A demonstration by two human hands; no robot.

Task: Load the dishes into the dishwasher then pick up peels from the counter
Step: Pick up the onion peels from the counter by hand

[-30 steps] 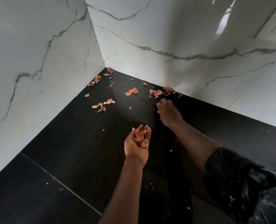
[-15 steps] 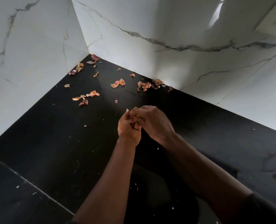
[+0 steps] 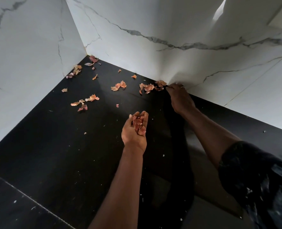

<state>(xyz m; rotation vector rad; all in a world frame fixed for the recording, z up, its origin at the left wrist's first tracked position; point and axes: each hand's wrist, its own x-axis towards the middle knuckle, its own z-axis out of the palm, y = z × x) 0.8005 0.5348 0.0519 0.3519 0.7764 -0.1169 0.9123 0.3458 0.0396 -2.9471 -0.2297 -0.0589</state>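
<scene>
No readable text, label, brand or number on the counter (image 3: 54, 154), marble walls (image 3: 153, 22) or peels (image 3: 118, 85)

Corner of two glossy white marble-look walls: left wall (image 3: 29, 63), back wall (image 3: 153, 19) carrying a long grey vein (image 3: 186, 46). Bright light streak (image 3: 219, 11) high on back wall. Black counter (image 3: 54, 154) below, pale-flecked, one straight seam (image 3: 29, 201) crossing near left

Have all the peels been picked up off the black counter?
No: many peels lie scattered on the counter toward the corner, and the left hand cups only some.
</scene>
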